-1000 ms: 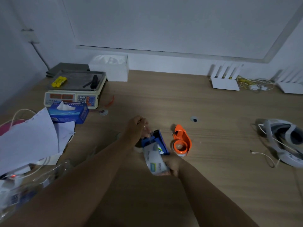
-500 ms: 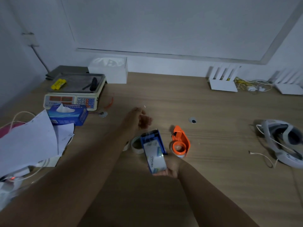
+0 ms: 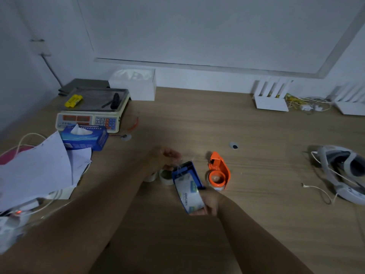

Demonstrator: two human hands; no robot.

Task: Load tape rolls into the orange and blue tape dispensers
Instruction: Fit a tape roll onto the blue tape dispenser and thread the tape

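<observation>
Head-worn view, angled down over the wooden desk [image 3: 256,147].

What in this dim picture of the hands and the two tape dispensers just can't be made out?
Head view, the only one:
- Blue dispenser: its roll is hidden under the label.
- Left hand: too dark and blurred to tell whether its fingertips pinch tape.
- Right hand: its fingers are behind the dispenser.
- Orange dispenser: the tape amount is too dim to judge.
- Scale: its display is too small to read.
</observation>
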